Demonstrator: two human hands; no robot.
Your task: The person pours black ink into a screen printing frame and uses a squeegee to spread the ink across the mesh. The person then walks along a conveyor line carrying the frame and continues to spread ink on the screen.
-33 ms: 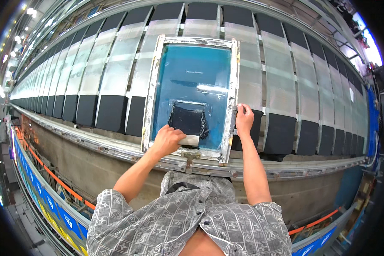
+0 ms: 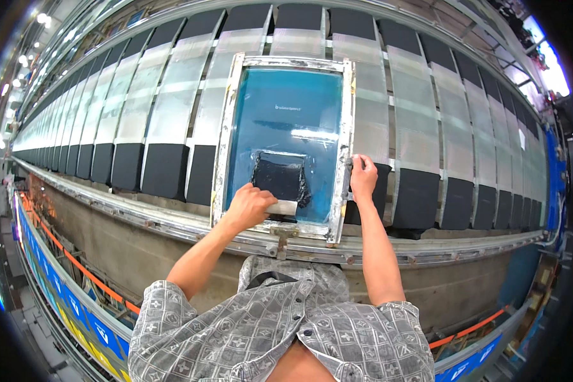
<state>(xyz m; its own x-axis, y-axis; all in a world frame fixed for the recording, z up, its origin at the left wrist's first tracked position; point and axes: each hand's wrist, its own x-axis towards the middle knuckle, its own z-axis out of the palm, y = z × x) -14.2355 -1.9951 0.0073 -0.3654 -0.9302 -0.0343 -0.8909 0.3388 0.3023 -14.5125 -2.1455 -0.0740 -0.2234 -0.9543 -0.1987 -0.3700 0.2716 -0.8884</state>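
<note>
A screen-printing frame (image 2: 348,121) with whitish, worn metal rails holds a blue-green mesh (image 2: 280,86). Black ink (image 2: 280,175) forms a dark square patch on the lower mesh, with thick smears along its sides. At the near end of that patch, my left hand (image 2: 251,205) is closed around a squeegee (image 2: 285,207); its pale bar sticks out to the right of the fingers. My right hand (image 2: 364,177) grips the frame's right rail with thumb and fingers, its fingertips partly hidden. Under the frame, the cloth it covers is out of sight.
A long row of dark fabric pieces (image 2: 165,169) under translucent sheets (image 2: 172,108) stretches to both sides. A metal rail (image 2: 172,221) runs along the near edge, with a bracket (image 2: 281,240) below the frame. Orange bars (image 2: 76,258) and blue panels lie behind at lower left.
</note>
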